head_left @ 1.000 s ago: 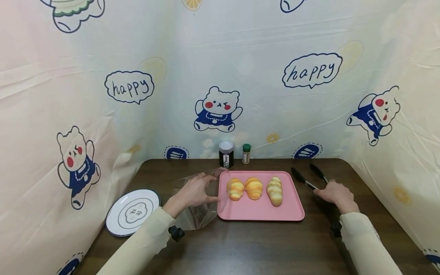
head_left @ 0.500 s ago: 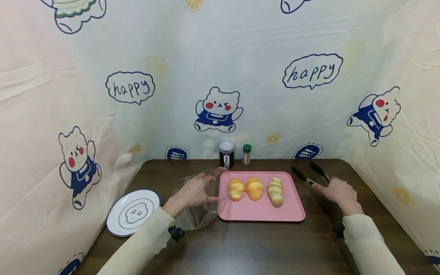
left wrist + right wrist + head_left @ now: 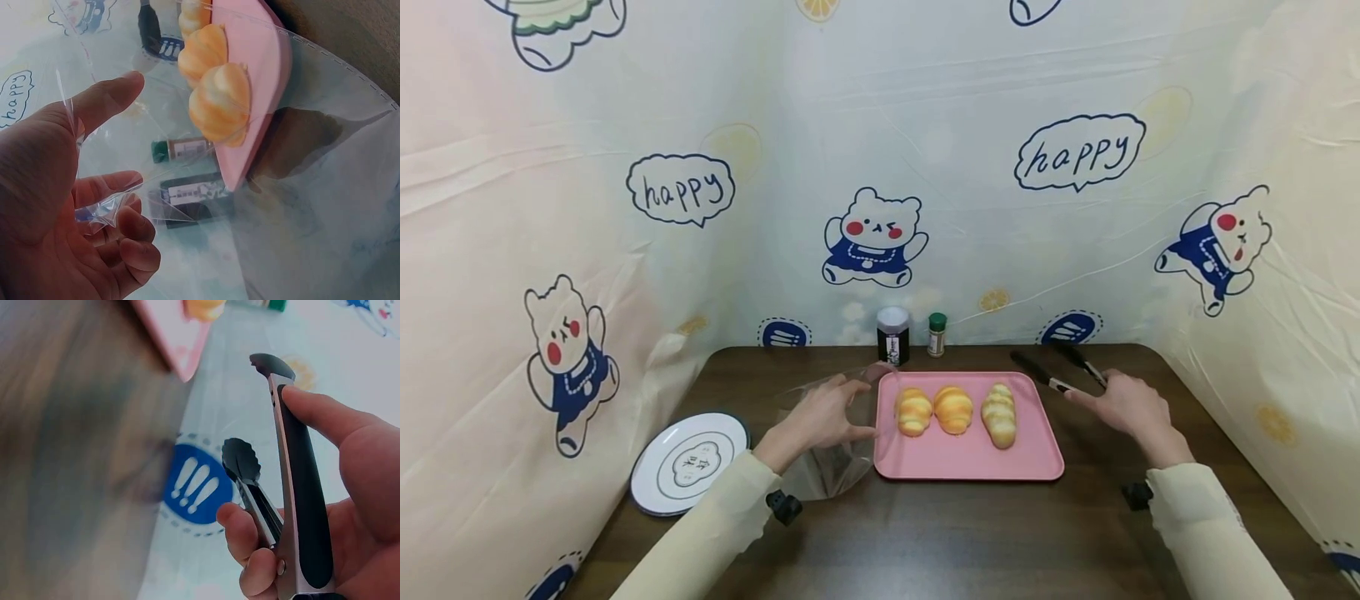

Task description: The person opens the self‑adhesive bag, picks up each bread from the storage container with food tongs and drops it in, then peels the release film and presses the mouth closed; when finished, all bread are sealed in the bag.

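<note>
In the head view my left hand (image 3: 820, 417) holds a clear plastic bag (image 3: 835, 473) at the left edge of a pink tray (image 3: 970, 467). The left wrist view shows its thumb and index finger spread at the film, the other fingers curled against the bag (image 3: 337, 212). My right hand (image 3: 1131, 412) grips black-and-steel tongs (image 3: 1082, 363) right of the tray, their arms spread. In the right wrist view the thumb lies along one arm of the tongs (image 3: 306, 500), with fingers around the other. Two orange-yellow bread rolls (image 3: 953, 410) and one longer pale roll (image 3: 999, 417) lie on the tray.
White plates with a dark rim (image 3: 655, 483) sit at the table's left. Behind the tray stand a dark jar with a pale lid (image 3: 892, 337) and a green-capped shaker (image 3: 936, 335). A printed curtain (image 3: 970, 208) closes off the back and sides of the brown table (image 3: 925, 542).
My right hand has moved the tongs left and farther from me, so their tips now sit closer to the tray's far right corner. The left hand and bag stay in place.
</note>
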A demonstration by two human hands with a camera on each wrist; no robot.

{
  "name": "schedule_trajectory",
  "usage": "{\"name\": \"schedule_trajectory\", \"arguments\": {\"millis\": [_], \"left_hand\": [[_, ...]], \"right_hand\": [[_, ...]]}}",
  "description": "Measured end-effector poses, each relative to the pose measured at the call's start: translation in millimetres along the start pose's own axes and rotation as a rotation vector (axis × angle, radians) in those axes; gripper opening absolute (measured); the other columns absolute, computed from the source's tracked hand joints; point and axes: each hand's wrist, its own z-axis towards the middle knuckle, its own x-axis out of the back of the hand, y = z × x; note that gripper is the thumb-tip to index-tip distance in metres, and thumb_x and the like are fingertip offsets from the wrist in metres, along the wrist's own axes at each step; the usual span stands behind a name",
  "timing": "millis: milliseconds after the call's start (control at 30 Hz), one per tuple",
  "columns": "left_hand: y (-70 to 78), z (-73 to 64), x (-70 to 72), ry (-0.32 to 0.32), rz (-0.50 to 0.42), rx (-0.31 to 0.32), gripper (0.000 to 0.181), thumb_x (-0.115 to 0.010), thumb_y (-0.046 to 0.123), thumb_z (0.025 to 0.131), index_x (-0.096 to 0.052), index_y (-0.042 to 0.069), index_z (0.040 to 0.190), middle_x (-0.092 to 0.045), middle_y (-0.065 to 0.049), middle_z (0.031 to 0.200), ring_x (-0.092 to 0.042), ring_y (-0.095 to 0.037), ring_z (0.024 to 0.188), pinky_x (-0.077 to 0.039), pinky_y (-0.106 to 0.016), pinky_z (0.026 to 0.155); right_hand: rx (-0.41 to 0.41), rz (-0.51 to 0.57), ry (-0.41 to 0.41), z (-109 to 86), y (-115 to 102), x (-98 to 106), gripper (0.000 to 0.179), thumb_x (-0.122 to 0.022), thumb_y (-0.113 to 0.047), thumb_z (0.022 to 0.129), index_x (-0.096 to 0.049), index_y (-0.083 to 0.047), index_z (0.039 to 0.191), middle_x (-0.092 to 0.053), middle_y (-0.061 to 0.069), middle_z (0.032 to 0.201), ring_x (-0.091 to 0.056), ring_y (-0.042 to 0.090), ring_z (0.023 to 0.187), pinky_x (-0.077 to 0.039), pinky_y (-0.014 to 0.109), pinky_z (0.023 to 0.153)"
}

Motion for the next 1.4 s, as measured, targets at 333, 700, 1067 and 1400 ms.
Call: {"name": "schedule_trajectory", "arguments": {"millis": [333,700,1067,1400], "left_hand": [[-0.9,1.5,3.4,0.011,-0.002,0.010,0.085,-0.078,0.068,0.071,-0.055,0.026,0.140,-0.065,-0.004,0.118,-0.063,-0.022,0.103,-0.054,-0.056,0.092],[-1.4,1.4,3.1,-0.004,-0.011,0.025,0.084,-0.079,0.066,0.071,-0.054,0.026,0.141,-0.063,-0.008,0.131,-0.060,-0.031,0.123,-0.048,-0.063,0.100],[-3.1,1.7,2.2,-0.010,-0.010,0.021,0.083,-0.079,0.065,0.073,-0.054,0.026,0.141,-0.061,-0.010,0.136,-0.056,-0.034,0.130,-0.044,-0.065,0.103],[-2.8,1.8,0.4,-0.016,-0.006,0.028,0.081,-0.079,0.063,0.073,-0.055,0.026,0.140,-0.061,-0.010,0.135,-0.062,-0.030,0.118,-0.047,-0.064,0.100]], "right_hand": [[0.163,-0.004,0.045,-9.1,-50,2,0.093,-0.061,-0.078,0.078,-0.056,0.002,0.127,-0.067,0.019,0.101,-0.060,0.032,0.084,-0.048,0.047,0.063],[0.333,-0.049,0.017,-18.4,-97,-17,0.094,-0.068,-0.074,0.075,-0.057,-0.007,0.139,-0.066,0.021,0.127,-0.065,0.037,0.104,-0.055,0.058,0.082],[0.455,-0.138,0.020,-17.5,-122,-27,0.080,-0.072,-0.068,0.076,-0.064,-0.012,0.133,-0.070,0.012,0.125,-0.067,0.025,0.094,-0.057,0.048,0.075],[0.489,-0.187,0.041,-17.0,-135,-31,0.073,-0.075,-0.066,0.075,-0.070,-0.015,0.126,-0.073,0.007,0.120,-0.066,0.023,0.094,-0.058,0.046,0.072]]}}
